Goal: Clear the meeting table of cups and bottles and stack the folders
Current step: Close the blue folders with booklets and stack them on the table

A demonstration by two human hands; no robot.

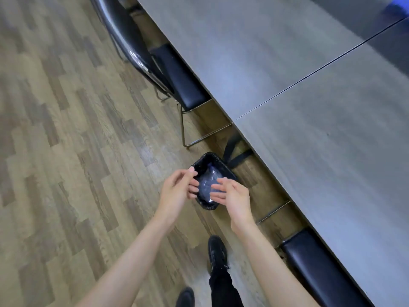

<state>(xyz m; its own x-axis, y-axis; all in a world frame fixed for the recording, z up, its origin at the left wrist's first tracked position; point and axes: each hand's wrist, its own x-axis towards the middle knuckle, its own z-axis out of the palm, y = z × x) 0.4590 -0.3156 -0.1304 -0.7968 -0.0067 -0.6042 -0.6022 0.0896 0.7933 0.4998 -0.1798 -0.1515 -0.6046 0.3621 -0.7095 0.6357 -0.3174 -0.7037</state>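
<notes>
Your forearms (132,262) reach forward, both hands slack and holding nothing above the bin.
Your left hand (177,191) and right hand (233,196) hang with fingers relaxed and spread, palms facing each other. Between them, inside the black-lined waste bin (208,156) on the floor, lies a clear, crumpled plastic bottle (207,185). Its long axis runs away from you, with the bluish cap end pointing to the far rim. Beyond stands the grey meeting table (309,107).
</notes>
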